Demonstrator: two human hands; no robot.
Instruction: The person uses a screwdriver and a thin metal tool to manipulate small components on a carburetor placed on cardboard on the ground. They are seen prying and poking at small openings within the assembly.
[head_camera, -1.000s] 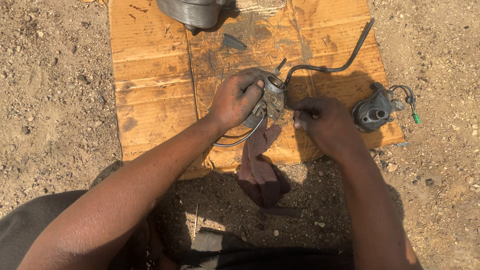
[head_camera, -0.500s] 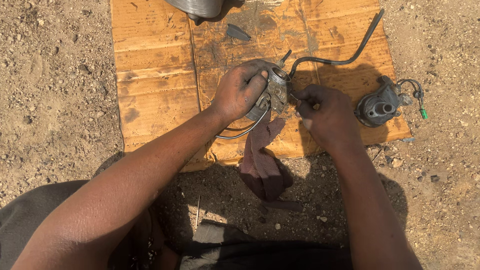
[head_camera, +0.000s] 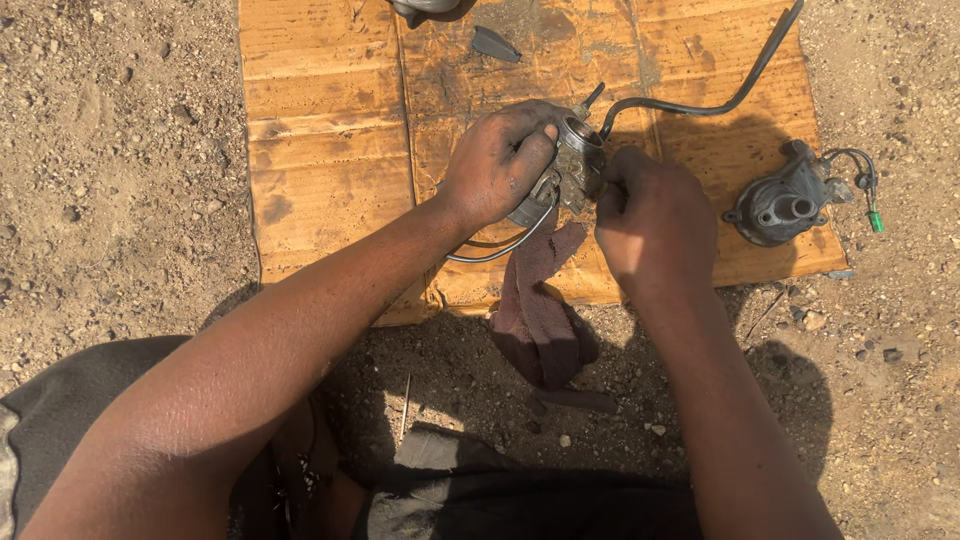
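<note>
Meanwhile: Two Hands Closing on a Grimy Metal Part Over Cardboard

Now the left hand (head_camera: 500, 165) is wrapping its fingers around a small greasy metal part (head_camera: 577, 165), clamping it from the left side and holding it just above the cardboard sheet (head_camera: 320, 150); the right hand (head_camera: 652, 222) is curling shut against the part's right side, though what its fingertips are pinching is hidden, so I cannot tell whether it is gripping the part itself or something small on it; both hands are sitting close together with the part between them. A black hose (head_camera: 735, 92) is running from the part up and away to the right across the cardboard; a thin wire loop (head_camera: 495, 252) is hanging below the part, near the cardboard's lower edge; a dark reddish rag (head_camera: 540, 310) is trailing down from beneath the part, off the cardboard and onto the sandy ground (head_camera: 110, 180). Well to the right of the part, a grey round housing (head_camera: 782, 205) with thin wires and a green tip is lying near the cardboard's right edge; a small dark shard (head_camera: 495, 44) is lying above the part, near the cardboard's top.
</note>
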